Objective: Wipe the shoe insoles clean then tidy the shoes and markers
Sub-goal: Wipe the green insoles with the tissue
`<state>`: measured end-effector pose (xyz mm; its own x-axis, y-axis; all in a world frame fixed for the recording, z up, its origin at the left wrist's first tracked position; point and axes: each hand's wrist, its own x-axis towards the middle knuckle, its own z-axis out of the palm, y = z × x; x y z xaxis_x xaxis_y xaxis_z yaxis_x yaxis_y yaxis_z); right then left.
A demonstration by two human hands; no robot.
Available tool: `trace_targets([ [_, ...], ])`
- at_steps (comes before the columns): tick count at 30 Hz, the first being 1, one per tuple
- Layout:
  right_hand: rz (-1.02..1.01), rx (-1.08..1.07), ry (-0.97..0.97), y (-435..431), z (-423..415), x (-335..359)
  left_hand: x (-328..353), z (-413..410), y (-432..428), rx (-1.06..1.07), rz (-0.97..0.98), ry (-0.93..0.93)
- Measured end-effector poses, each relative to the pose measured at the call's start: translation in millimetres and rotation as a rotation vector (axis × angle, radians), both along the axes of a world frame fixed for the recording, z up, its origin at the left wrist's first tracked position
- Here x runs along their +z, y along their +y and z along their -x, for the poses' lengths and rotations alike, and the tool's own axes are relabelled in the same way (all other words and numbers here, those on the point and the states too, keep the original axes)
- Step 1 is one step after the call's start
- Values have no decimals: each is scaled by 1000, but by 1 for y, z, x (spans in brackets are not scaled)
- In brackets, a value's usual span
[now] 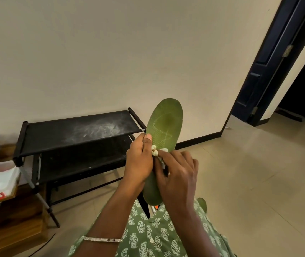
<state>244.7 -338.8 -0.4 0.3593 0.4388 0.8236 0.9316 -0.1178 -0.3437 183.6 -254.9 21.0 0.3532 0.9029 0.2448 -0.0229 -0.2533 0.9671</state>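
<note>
Left grip [138,162] holds insole [166,119] mid-length; right grip [177,175] presses cloth [155,152] there.

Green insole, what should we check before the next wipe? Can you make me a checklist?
1. Hold on the flat green oval insole: ok, the left hand grips its side edge, thumb on top.
2. Hold on the small crumpled white wipe: ok, the right hand pinches it against the insole.
3. Insole surface clean: not ok, pale scribbled lines show just above the wipe.
4. Wipe clean enough: cannot tell, too little of it shows.
5. Top of the black mesh shoe rack ready for tidying: not ok, whitish smears cover part of it.
</note>
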Motion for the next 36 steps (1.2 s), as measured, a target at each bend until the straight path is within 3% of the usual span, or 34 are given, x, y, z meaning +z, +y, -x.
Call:
trace_targets([
  [7,15,-95,64,8,-24,12,0,-3,-6,-16,-60,28],
  [17,20,16,-26,1,2,0,3,4,2,-8,10,-11],
  [26,53,-62,94,6,-16,15,6,2,-5,-66,-31,-12],
  [32,33,17,5,1,10,5,10,7,-1,-68,44,-66],
  [36,-44,-39,2,0,0,8,8,8,0,-112,21,-87],
])
